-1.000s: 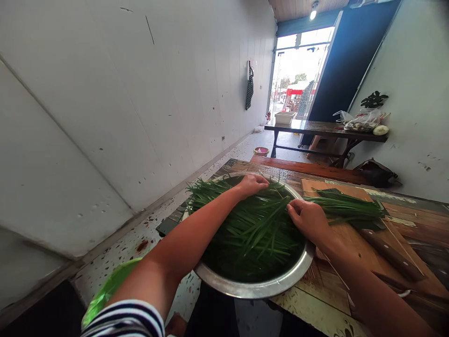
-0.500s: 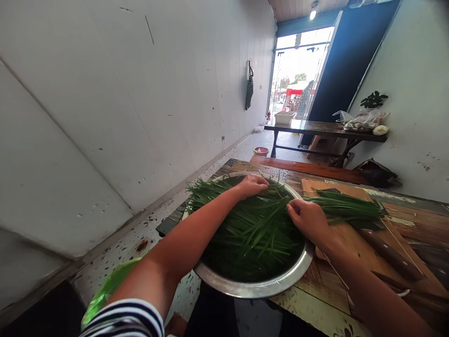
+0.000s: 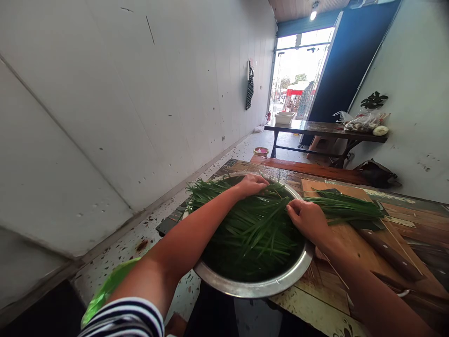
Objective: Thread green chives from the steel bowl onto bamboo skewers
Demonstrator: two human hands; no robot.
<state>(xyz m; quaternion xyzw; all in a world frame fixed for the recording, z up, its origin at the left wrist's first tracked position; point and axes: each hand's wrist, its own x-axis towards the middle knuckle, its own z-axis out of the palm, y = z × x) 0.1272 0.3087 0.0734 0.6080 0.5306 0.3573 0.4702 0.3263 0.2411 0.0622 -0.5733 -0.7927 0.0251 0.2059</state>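
Note:
A wide steel bowl [image 3: 259, 286] stands at the table's near edge, filled with long green chive leaves [image 3: 256, 229]. My left hand [image 3: 251, 184] lies on the leaves at the bowl's far rim, fingers curled down into them. My right hand [image 3: 308, 219] is at the bowl's right rim, fingers closed on the ends of some leaves. Just right of that hand, a bundle of chives [image 3: 345, 206] lies across a wooden cutting board [image 3: 354, 238].
A cleaver with a wooden handle [image 3: 389, 255] lies on the board. A green plastic item [image 3: 105, 290] sits low at the left. Behind are a long bench [image 3: 305, 167], a dark table with bags [image 3: 326, 128], a small bowl on the floor [image 3: 261, 151] and a white wall on the left.

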